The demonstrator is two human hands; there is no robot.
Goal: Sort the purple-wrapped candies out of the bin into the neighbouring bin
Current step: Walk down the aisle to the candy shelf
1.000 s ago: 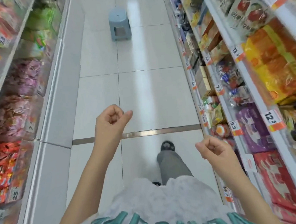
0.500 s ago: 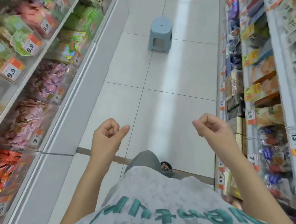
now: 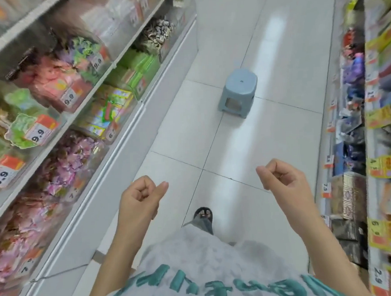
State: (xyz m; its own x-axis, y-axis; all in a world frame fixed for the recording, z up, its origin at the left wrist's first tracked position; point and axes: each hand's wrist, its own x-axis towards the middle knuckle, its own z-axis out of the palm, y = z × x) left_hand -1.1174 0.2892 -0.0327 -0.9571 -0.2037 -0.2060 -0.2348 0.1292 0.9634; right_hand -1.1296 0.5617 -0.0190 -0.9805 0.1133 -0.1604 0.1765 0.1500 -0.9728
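White tiled aisle floor (image 3: 269,144) between stocked shelves (image 3: 118,68), blue stool (image 3: 238,92) ahead; both hands' fingers curled, holding nothing.

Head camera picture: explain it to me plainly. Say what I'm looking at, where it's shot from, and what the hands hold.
There is no machine here: a person wears a camera on the head, looking down a shop aisle. The left hand and right hand are both raised with fingers curled, holding nothing. On the left, shelves carry clear bins of sweets; one bin of purple-wrapped candies sits on the lowest shelf. Packaged goods line the right side. A blue stool stands on the tiled floor ahead.
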